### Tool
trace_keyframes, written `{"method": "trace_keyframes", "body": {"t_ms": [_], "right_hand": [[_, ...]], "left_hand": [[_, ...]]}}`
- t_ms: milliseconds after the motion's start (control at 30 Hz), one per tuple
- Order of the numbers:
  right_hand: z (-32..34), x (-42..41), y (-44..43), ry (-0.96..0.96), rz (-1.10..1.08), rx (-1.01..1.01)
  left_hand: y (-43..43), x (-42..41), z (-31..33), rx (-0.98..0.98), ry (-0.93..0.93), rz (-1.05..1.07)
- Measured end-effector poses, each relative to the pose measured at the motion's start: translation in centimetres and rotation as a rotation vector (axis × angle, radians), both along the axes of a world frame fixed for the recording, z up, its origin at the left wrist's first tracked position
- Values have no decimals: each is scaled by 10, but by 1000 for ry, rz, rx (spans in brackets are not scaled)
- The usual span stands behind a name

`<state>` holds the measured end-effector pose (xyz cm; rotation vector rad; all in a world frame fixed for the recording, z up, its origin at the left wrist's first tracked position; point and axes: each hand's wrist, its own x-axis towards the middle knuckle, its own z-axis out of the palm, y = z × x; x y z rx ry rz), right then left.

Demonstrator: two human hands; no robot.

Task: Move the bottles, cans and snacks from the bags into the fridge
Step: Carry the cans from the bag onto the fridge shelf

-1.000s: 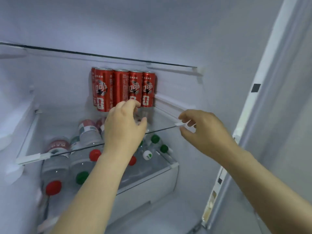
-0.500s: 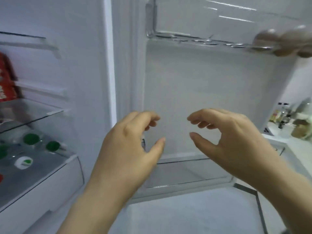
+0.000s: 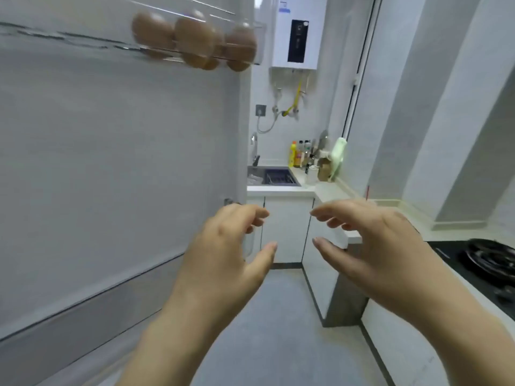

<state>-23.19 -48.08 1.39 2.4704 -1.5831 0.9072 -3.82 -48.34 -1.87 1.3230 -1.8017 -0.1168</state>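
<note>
My left hand and my right hand float side by side in front of me, both empty, fingers loosely curved and thumbs apart. The open fridge door fills the left of the view, its inner side facing me. A clear door shelf near the top holds several brown eggs. No bags, bottles, cans or snacks are in view, and the fridge's inside is out of frame.
Past the door stand a kitchen counter with a sink, condiment bottles and a wall water heater. A black gas hob sits on the right. Grey floor runs ahead between door and cabinets.
The view has swung right, from the fridge shelves with red cans and bottles to the door and kitchen. Both hands left the glass shelf and now hang empty in the air.
</note>
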Motion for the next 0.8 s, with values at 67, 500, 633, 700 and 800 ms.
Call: {"method": "trace_keyframes", "body": {"t_ms": [67, 500, 633, 700, 800], "right_hand": [[-7, -30, 3, -16, -87, 28], [-40, -148, 23, -202, -676, 141], [-55, -159, 27, -263, -867, 155], [-63, -166, 32, -293, -962, 163], [-75, -177, 48, -331, -1095, 195]], "left_hand": [[-12, -32, -5, 23, -1, -100], [-90, -180, -24, 119, -45, -645], [-112, -212, -30, 133, -38, -816], [-116, -230, -35, 148, -55, -903], [-117, -260, -48, 183, -79, -1020]]}}
